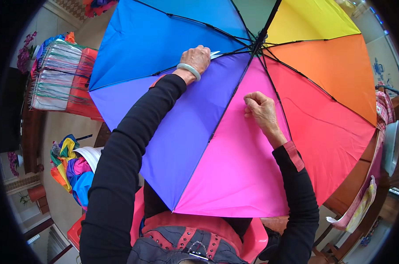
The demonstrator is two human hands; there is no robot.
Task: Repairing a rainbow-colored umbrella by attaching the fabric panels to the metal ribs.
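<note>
Head view: open multicoloured umbrella (314, 145) seen from its inner side, filling the centre and top of the frame, with black shaft (265, 30) and ribs (333, 99) meeting near upper centre. Left hand (196, 59), above middle of the frame, closed around pointed silvery blades (214, 55), pointing right, close to a rib between blue panel (133, 53) and violet panel (173, 119). Pale bracelet (190, 71) around left wrist (184, 75). Right hand (262, 110), right of centre, over pink panel (248, 176), thumb and fingers curled together; impossible to tell whether pinching anything. At left of the frame, crumpled multicoloured cloth (71, 167) against a white container (92, 155); higher up, a white-and-red block (60, 75) strung with thin strands (63, 66). Red seat (256, 237) at lower centre.
</note>
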